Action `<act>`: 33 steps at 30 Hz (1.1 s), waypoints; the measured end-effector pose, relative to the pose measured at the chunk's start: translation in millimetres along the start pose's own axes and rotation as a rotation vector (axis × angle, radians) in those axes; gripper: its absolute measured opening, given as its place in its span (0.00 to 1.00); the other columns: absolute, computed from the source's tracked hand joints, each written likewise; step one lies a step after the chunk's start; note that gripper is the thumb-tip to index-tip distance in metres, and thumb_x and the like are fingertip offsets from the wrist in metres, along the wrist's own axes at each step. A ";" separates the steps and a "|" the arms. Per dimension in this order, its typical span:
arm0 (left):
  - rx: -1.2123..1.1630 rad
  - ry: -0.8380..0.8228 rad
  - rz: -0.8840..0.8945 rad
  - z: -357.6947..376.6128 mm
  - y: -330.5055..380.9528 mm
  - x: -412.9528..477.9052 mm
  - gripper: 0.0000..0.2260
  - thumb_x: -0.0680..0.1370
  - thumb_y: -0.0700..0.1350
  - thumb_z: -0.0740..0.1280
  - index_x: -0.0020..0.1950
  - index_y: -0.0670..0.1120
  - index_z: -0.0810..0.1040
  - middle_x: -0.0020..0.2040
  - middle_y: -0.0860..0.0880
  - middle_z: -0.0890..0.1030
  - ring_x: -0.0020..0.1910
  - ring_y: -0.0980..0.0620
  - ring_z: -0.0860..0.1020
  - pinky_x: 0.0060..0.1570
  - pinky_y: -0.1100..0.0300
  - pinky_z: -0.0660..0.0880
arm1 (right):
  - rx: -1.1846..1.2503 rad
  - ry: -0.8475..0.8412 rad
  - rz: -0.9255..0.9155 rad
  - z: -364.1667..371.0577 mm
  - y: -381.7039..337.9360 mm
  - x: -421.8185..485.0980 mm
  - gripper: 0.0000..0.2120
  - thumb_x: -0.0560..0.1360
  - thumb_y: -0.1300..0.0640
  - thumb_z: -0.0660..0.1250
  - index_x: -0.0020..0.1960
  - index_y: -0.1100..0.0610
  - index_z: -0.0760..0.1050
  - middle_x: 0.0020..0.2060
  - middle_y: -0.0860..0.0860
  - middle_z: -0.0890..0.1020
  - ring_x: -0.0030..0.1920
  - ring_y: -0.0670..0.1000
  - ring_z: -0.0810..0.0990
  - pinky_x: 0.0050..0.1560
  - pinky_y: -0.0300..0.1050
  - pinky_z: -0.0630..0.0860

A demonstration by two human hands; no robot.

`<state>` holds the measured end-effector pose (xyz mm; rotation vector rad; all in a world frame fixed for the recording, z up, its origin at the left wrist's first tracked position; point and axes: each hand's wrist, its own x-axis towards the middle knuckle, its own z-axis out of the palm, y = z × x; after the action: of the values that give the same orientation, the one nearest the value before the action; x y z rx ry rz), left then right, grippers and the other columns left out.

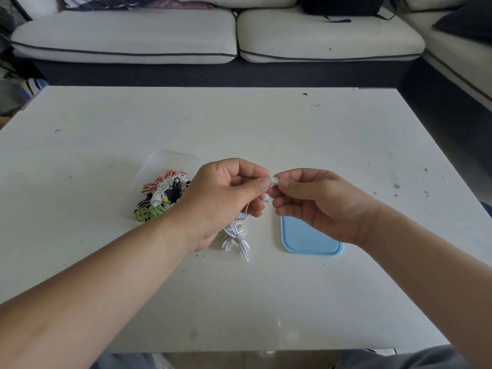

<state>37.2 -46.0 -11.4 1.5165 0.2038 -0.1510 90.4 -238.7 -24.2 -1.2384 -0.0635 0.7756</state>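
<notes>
**Two hands pinching one earbud**

You are holding your left hand (226, 193) and right hand (314, 201) together above the white table (239, 123), fingertips meeting. Both hands are pinching the white earbud (274, 180): your left thumb and forefinger are closing on it from one side and your right thumb and forefinger from the other, with the remaining fingers curling inward. The second earbud (265, 198) is sitting just below, against your left fingers. The white cable (237, 237) is trailing down from your left hand as a coiled bundle. I cannot tell whether it is resting on the table. The clear container (170, 158) holding the coloured earphones (162, 195) is lying beyond your left wrist. The blue lid (308, 241) is lying flat, partly under your right hand.
</notes>
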 end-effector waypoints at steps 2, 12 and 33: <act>-0.004 0.018 0.003 -0.3 -0.5 1.3 0.03 0.79 0.36 0.72 0.52 0.41 0.83 0.34 0.45 0.83 0.31 0.50 0.79 0.32 0.65 0.76 | 0.009 0.015 -0.001 0.1 -1.0 0.6 0.11 0.73 0.61 0.69 0.53 0.65 0.82 0.46 0.59 0.86 0.41 0.52 0.84 0.43 0.43 0.83; -0.048 0.001 -0.028 0.7 -2.9 4.2 0.05 0.79 0.36 0.72 0.55 0.40 0.82 0.39 0.42 0.85 0.35 0.49 0.82 0.39 0.58 0.81 | -0.084 0.055 -0.043 -3.9 0.4 0.3 0.19 0.74 0.57 0.71 0.59 0.68 0.81 0.49 0.61 0.84 0.43 0.54 0.83 0.45 0.45 0.83; -0.198 -0.059 -0.081 -0.9 -0.9 4.1 0.07 0.79 0.34 0.71 0.57 0.40 0.82 0.41 0.42 0.85 0.37 0.49 0.83 0.41 0.57 0.82 | -0.008 0.006 -0.036 -1.4 1.6 0.7 0.15 0.76 0.54 0.69 0.57 0.63 0.83 0.49 0.60 0.83 0.44 0.55 0.83 0.46 0.45 0.82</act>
<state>41.0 -45.0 -13.3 1.3061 0.2269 -0.2335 90.7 -239.3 -26.4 -1.2445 -0.0837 0.7411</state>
